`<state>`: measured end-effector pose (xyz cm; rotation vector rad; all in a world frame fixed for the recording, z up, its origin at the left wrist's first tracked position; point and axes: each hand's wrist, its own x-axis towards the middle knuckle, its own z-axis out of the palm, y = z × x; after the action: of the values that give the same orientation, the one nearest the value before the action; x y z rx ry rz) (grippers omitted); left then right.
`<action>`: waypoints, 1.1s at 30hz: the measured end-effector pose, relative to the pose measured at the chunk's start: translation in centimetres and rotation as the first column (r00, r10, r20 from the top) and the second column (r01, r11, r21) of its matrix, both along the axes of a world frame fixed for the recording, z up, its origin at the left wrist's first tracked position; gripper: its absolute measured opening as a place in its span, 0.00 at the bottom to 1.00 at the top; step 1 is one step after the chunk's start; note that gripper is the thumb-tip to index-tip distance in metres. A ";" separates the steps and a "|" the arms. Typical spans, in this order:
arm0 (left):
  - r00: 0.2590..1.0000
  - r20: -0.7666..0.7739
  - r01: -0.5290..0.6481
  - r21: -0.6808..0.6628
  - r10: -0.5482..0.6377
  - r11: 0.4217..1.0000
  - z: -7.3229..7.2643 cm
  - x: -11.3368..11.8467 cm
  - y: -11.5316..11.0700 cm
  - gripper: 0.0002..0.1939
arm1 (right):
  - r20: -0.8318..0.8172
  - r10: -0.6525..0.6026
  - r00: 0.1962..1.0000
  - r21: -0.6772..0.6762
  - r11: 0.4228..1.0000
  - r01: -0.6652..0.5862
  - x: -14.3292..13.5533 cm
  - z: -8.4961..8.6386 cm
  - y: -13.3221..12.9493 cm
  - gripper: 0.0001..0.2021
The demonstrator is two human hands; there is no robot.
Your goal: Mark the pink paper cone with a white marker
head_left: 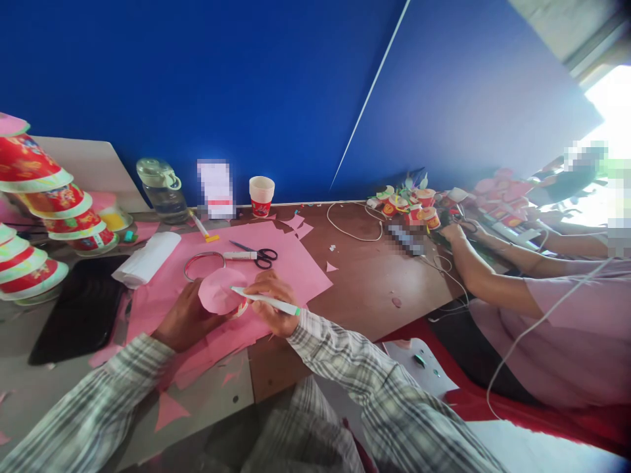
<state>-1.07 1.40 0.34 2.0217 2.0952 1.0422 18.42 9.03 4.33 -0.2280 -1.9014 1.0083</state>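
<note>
Left hand (185,322) has its grip pinched on a round pink paper cutout (219,292), held just above the big pink sheet (296,266) near the surface's front edge. Right hand (271,299) is wrapped around a white pen (266,300), tip touching the cutout. Scissors (256,255) lie just behind, on the sheet.
</note>
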 end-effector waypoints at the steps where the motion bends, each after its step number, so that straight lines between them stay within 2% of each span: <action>1: 1.000 0.010 0.005 0.005 -0.005 1.000 0.1 0.1 0.0 0.37 | 0.002 0.000 1.000 0.006 1.000 0.000 0.0 -0.1 0.0 0.11; 5: 0.999 0.052 0.014 0.012 -0.015 1.000 0.4 0.2 0.0 0.36 | 0.015 0.003 1.000 0.019 1.000 -0.003 -0.1 -0.2 0.0 0.11; 14: 0.999 0.040 0.011 0.018 -0.011 1.000 0.4 0.3 -0.1 0.35 | 0.029 0.023 0.999 0.078 0.997 -0.025 -0.3 -0.2 0.0 0.11; 19: 0.999 0.029 0.029 0.034 -0.030 0.999 0.4 0.3 -0.2 0.34 | 0.055 -0.011 0.998 0.120 0.993 0.004 -0.4 0.0 0.0 0.11; 33: 0.999 0.053 0.013 -0.014 -0.012 1.000 0.7 0.3 -0.1 0.36 | 0.006 -0.015 1.000 0.028 1.000 0.015 0.0 -0.1 0.0 0.11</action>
<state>-0.76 1.28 1.02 1.9757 2.0558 1.0639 18.38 9.05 4.22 -0.2294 -1.9154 0.9719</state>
